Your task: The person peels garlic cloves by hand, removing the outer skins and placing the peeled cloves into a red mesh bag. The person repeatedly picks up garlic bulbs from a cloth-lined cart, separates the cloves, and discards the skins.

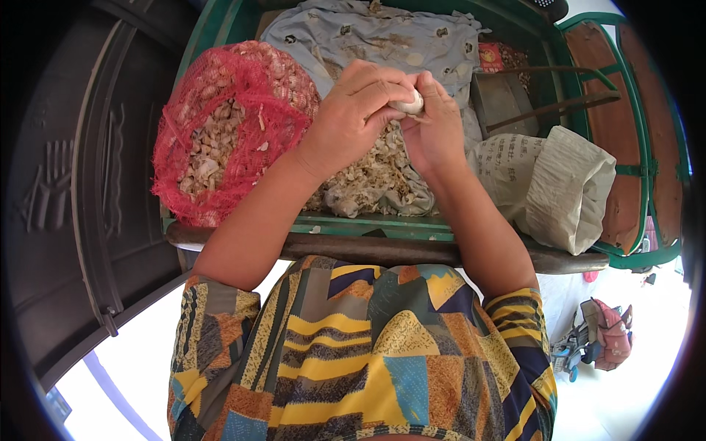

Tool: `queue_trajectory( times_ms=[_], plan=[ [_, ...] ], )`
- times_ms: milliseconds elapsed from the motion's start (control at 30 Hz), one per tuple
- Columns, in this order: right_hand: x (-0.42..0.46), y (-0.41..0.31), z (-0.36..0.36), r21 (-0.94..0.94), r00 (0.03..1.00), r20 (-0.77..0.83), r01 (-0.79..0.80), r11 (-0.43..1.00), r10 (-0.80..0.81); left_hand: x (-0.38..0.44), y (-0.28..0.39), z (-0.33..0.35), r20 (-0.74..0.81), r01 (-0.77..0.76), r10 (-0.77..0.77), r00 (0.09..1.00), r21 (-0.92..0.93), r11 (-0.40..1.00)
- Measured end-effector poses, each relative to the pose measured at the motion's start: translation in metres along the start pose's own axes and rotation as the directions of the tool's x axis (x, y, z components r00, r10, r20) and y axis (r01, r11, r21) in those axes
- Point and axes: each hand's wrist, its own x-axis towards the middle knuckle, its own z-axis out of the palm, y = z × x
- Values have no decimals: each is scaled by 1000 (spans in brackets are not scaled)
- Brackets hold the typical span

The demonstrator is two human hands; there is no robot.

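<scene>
A pale garlic bulb (409, 103) is held up between both hands. My left hand (361, 107) has its fingers curled over the bulb from the left. From the right, my right hand (436, 124) grips the same bulb, its thumb raised beside it. Fingers cover part of the bulb. Under my hands lies a heap of dry garlic skins (380, 171). To the left stands a red mesh bag (276, 124), filled with whole bulbs; loose garlic cloves (212, 149) show at its opening.
A green cart bed (309, 220) surrounds these things, with a dark bar (375, 249) along its near edge. Behind my hands lies a stained blue-grey cloth (386, 36). An open woven sack (562, 182) bearing writing leans at right, near a grey metal tray (499, 99) and rusty rods (562, 107).
</scene>
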Motion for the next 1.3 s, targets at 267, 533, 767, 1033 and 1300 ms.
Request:
queue_trajectory(
  times_ms=[267,533,767,1033,1300],
  plan=[
    [-3,-16,26,-166,992,30,124,978,-121,0,1,-7,-134,470,-544,828,-362,805],
    [-2,-12,21,-468,926,116,371,802,-361,3,18,-6,328,569,-691,644,-809,146],
    [4,-18,9,-237,944,-100,286,929,-316,1,17,-3,249,585,-677,693,-743,326],
    [-9,-12,24,-480,994,74,104,871,-78,0,16,-5,115,568,-598,794,-490,661],
    [-3,-13,23,-342,994,97,78,937,-47,-2,9,-17,-48,575,-588,807,-161,802]
  ],
)
